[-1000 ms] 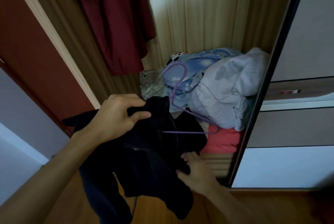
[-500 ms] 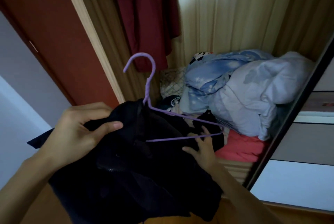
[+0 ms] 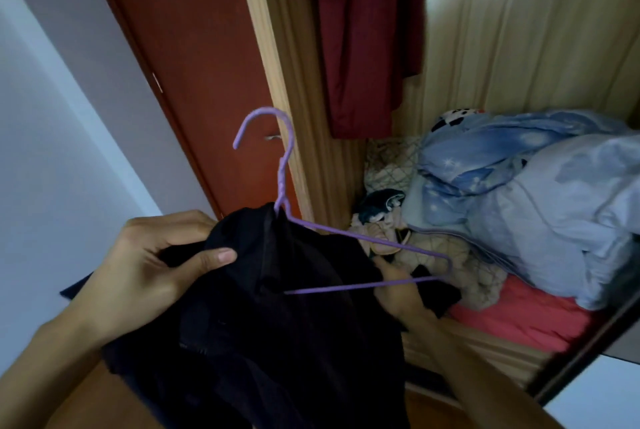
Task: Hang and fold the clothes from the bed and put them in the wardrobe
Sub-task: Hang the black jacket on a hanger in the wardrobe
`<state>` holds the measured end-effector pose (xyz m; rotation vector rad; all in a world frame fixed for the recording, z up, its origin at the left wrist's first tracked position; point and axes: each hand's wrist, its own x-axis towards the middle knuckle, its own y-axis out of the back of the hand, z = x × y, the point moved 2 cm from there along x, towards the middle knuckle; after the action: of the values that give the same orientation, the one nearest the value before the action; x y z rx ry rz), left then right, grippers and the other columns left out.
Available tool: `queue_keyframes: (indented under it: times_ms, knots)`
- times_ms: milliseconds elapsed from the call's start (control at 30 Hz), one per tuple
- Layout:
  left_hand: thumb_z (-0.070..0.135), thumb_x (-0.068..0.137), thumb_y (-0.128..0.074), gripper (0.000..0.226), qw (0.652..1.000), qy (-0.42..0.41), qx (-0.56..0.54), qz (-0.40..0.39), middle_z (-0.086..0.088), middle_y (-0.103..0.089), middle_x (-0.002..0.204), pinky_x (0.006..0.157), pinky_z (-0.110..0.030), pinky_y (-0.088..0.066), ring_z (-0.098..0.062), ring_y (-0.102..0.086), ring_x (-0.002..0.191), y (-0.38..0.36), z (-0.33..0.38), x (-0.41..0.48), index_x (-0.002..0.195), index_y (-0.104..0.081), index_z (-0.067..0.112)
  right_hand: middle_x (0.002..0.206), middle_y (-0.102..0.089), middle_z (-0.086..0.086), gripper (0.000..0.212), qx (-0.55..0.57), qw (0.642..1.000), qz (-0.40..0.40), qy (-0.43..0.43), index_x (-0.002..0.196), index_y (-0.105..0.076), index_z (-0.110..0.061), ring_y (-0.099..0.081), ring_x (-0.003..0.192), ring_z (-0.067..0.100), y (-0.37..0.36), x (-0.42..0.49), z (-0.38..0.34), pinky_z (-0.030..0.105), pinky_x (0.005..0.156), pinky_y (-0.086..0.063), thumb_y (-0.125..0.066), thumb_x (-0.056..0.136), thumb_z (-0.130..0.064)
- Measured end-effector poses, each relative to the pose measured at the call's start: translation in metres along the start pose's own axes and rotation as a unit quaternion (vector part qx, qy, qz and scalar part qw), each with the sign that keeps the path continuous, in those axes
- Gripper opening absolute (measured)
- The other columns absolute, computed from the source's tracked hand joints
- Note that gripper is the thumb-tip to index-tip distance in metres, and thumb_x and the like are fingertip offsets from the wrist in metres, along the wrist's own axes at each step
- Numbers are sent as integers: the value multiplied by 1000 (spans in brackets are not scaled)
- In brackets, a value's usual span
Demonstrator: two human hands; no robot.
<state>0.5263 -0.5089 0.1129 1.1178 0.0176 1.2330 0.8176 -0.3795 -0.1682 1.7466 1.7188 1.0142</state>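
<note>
Head view: the left hand (image 3: 145, 266) is reaching in from the lower left, forearm angling up toward the middle of the picture. It is gripping a bunched black fabric garment (image 3: 294, 342) near its top edge, with the fingers curling over the far side of the cloth and the thumb pressing flat across the near side. The garment is hanging down in loose folds between the two arms, in front of the open wooden wardrobe (image 3: 519, 48).

A thin purple wire hanger (image 3: 281, 183) is rising out of the garment's top, its hook pointing up and to the left. One shoulder is lying buried in the black cloth while the other is sticking out bare to the right.

The right hand (image 3: 398, 290) is coming in from the lower right, forearm sloping up and left, and is sitting partly behind the garment. The hanger's bottom bar is crossing over its fingers; I cannot tell whether it is grasping the bar, the cloth, or neither.

Inside the wardrobe, a dark red garment (image 3: 363, 48) is hanging at the top and a heap of pale blue bedding (image 3: 519, 203) is lying over a folded pink cloth (image 3: 519, 318).
</note>
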Motion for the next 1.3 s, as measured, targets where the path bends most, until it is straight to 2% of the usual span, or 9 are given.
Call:
queue_keyframes:
  times_ms: [233, 333, 533, 667, 800, 1000, 1100, 1200, 1300]
  knots:
    - [47, 82, -66, 37, 994, 72, 74, 19, 4, -70, 77, 62, -28, -50, -14, -68, 66, 4, -48, -29, 74, -72, 11, 113, -71, 10, 39, -21, 1000, -17, 16, 124, -65, -24, -64, 102, 33, 111, 29, -33, 34, 82, -51, -55, 86, -25]
    - [34, 85, -76, 27, 989, 103, 101, 14, 5, -70, 76, 64, -24, -49, -10, -67, 64, -7, -56, -30, 71, -71, 11, 98, -72, 12, 20, -24, 1000, -6, 13, 99, -69, -18, -65, 94, 33, 143, 33, -52, 34, 75, -50, -57, 86, -27]
    - [18, 78, -79, 12, 979, 153, 101, 84, 10, -70, 79, 67, -14, -46, -3, -65, 68, -34, -54, -21, 70, -72, 25, 71, -58, 3, 31, -62, 998, -10, 31, 62, -46, -19, -59, 75, 24, 178, 16, -127, 30, 60, -33, -56, 87, -35]
    - [18, 79, -80, 11, 965, 181, 90, 166, 16, -69, 77, 67, 0, -39, 6, -63, 72, -50, -46, -15, 73, -72, 24, 87, -66, 9, 34, -127, 990, 7, 67, 77, -49, -15, -64, 83, 31, 173, -25, -178, 32, 63, -39, -47, 80, -49]
    - [19, 79, -81, 6, 959, 166, 86, 213, 14, -69, 75, 68, -19, -49, -1, -65, 71, -69, -30, -5, 78, -75, 20, 102, -65, 15, 34, -153, 979, -10, 134, 103, -53, -10, -62, 95, 35, 152, -78, -219, 38, 75, -43, -44, 94, -41]
    - [14, 83, -77, 13, 934, 215, -111, 262, 14, -76, 78, 67, -22, -58, -2, -71, 72, -63, -25, 15, 77, -78, 26, 81, -65, -4, 41, -114, 962, -103, 227, 87, -55, -19, -63, 75, 15, 192, -85, -184, 35, 71, -49, -43, 96, -58]
    - [7, 81, -75, 23, 929, 188, -192, 256, 9, -77, 75, 61, -14, -55, -4, -72, 67, -56, -18, 25, 76, -79, 29, 97, -67, -12, 44, 27, 964, 50, 261, 97, -70, -25, -64, 94, 5, 259, -65, -151, 26, 84, -49, -47, 94, -63]
    - [5, 81, -75, 25, 947, 143, -205, 203, 5, -77, 78, 64, -16, -55, -7, -73, 70, -56, -10, 38, 76, -79, 29, 128, -57, -6, 57, -124, 945, 176, 247, 132, -59, -26, -50, 122, 11, 305, -21, -119, 33, 105, -38, -47, 91, -64]
    - [8, 80, -75, 17, 967, 91, -187, 150, 1, -76, 79, 69, -25, -57, -12, -72, 74, -59, -1, 52, 74, -78, 23, 88, -67, -4, 55, -129, 948, 119, 266, 90, -69, -17, -57, 85, 4, 290, 9, -107, 32, 81, -45, -35, 99, -60]
